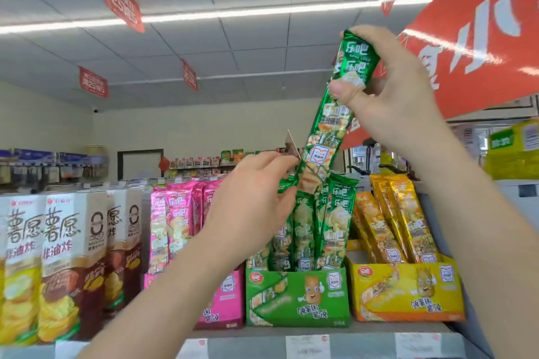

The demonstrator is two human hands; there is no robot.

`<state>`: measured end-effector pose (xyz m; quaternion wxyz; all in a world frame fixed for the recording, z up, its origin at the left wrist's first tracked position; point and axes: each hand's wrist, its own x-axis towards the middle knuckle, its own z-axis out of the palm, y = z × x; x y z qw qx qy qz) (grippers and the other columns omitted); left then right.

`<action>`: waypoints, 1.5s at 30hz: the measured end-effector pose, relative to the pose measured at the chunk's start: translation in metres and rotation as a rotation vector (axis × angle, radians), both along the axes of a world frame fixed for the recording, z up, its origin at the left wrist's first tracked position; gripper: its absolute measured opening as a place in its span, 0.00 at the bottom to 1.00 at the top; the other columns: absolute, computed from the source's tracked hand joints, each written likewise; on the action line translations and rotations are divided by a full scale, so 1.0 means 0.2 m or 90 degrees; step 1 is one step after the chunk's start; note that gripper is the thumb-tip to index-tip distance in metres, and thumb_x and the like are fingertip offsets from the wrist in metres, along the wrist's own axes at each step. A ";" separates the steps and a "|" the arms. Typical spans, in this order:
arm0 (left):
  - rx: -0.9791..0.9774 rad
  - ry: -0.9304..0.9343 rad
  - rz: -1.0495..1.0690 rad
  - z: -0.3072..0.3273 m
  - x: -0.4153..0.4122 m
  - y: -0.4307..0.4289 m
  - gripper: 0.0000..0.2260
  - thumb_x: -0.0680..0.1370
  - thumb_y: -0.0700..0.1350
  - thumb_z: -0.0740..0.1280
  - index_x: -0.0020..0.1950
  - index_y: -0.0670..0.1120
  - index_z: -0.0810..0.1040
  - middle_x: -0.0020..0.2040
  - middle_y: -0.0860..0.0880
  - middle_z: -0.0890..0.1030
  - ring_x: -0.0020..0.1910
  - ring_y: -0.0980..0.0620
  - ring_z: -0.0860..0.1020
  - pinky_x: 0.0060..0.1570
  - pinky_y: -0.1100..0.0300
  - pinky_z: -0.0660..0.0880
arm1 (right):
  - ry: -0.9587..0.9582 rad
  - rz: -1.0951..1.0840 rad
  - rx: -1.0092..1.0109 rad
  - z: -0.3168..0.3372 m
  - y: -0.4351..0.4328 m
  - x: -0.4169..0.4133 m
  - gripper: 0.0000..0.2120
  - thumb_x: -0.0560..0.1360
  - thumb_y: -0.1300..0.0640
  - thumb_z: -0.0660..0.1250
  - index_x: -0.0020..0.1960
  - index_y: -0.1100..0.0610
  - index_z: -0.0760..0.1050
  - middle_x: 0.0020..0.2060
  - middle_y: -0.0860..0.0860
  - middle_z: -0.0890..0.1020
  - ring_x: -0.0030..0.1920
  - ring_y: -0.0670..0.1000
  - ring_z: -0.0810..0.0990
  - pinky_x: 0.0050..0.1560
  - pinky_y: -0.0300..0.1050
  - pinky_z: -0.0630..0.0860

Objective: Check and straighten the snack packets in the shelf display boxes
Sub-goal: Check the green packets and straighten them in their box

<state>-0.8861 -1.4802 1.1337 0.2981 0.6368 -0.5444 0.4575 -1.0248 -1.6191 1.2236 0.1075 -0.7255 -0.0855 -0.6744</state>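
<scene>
Green snack packet lifted out of its display box

The right hand (pixel 399 90) has its grip closed, thumb in front, on the upper part of a long green packet (pixel 329 125), held tilted above the green display box (pixel 297 297) on the shelf (pixel 364 329). The left hand (pixel 248 198) touches the packet's lower end, among the other green packets; whether its grip closes there cannot be told. A pink box (pixel 224 300) and a yellow box (pixel 408 291) flank the green one.
</scene>
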 end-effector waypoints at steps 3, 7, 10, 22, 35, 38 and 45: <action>0.101 -0.042 0.083 0.05 0.09 -0.04 0.22 0.75 0.50 0.68 0.69 0.49 0.74 0.68 0.52 0.75 0.67 0.49 0.70 0.66 0.53 0.69 | 0.061 -0.025 0.009 0.00 -0.05 0.08 0.26 0.69 0.51 0.70 0.66 0.48 0.70 0.55 0.52 0.77 0.54 0.55 0.78 0.57 0.59 0.75; 0.267 -0.068 0.173 0.07 0.17 -0.12 0.26 0.73 0.53 0.65 0.70 0.47 0.72 0.69 0.49 0.74 0.68 0.48 0.69 0.68 0.52 0.67 | 0.150 -0.089 0.021 -0.07 -0.12 0.19 0.27 0.71 0.52 0.73 0.68 0.49 0.70 0.58 0.53 0.78 0.58 0.52 0.75 0.56 0.41 0.68; 0.305 -0.054 0.196 0.06 0.20 -0.14 0.22 0.73 0.51 0.64 0.66 0.47 0.73 0.61 0.50 0.78 0.62 0.47 0.73 0.60 0.50 0.73 | 0.234 -0.129 0.037 -0.15 -0.16 0.27 0.30 0.70 0.51 0.75 0.70 0.48 0.70 0.61 0.52 0.76 0.61 0.51 0.73 0.56 0.38 0.64; 0.334 -0.021 0.185 0.10 0.25 -0.17 0.29 0.71 0.55 0.72 0.70 0.50 0.72 0.61 0.50 0.77 0.62 0.47 0.72 0.61 0.49 0.72 | 0.573 -0.425 -0.055 -0.36 -0.19 0.36 0.42 0.62 0.29 0.71 0.72 0.40 0.65 0.71 0.42 0.70 0.71 0.51 0.67 0.64 0.57 0.68; 0.382 -0.011 0.169 0.16 0.19 -0.18 0.39 0.71 0.64 0.69 0.76 0.56 0.55 0.68 0.51 0.73 0.68 0.47 0.69 0.65 0.43 0.68 | 0.437 -0.199 0.121 -0.34 -0.28 0.09 0.38 0.64 0.36 0.75 0.68 0.33 0.58 0.65 0.46 0.71 0.64 0.49 0.72 0.61 0.50 0.71; 0.426 -0.078 0.153 0.17 0.13 -0.25 0.46 0.67 0.66 0.72 0.77 0.56 0.52 0.72 0.51 0.69 0.71 0.47 0.66 0.67 0.41 0.66 | 0.526 -0.165 0.199 -0.38 -0.31 0.05 0.35 0.64 0.45 0.79 0.64 0.37 0.62 0.55 0.47 0.77 0.52 0.49 0.79 0.55 0.52 0.76; 0.424 -0.084 0.157 0.16 0.14 -0.31 0.44 0.62 0.65 0.76 0.71 0.45 0.68 0.63 0.46 0.75 0.63 0.45 0.73 0.61 0.48 0.73 | 0.325 -0.117 0.155 -0.45 -0.27 0.12 0.23 0.68 0.54 0.78 0.58 0.42 0.73 0.53 0.44 0.80 0.52 0.49 0.78 0.56 0.50 0.75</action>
